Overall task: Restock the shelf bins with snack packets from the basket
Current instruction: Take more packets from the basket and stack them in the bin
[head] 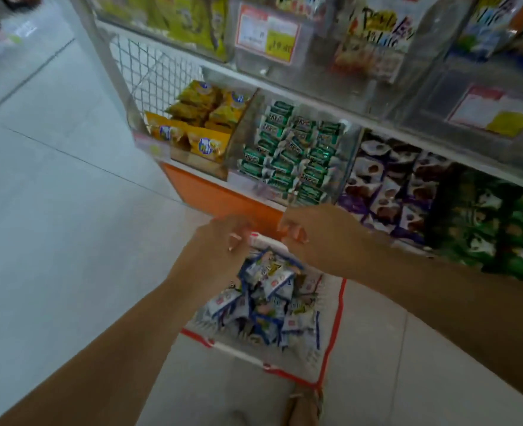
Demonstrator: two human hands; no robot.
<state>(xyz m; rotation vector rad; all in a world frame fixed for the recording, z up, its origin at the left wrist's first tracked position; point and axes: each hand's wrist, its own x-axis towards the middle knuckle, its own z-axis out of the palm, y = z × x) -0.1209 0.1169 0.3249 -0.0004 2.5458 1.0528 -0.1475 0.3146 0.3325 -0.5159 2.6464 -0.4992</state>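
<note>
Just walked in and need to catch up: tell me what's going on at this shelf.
A person stands over a red-rimmed basket on the floor, heaped with blue-and-white snack packets. The left hand and right hand are both at its far end, by the shelf's orange base; motion blur hides whether either holds anything. The bins above hold yellow packets, green packets and purple packets.
</note>
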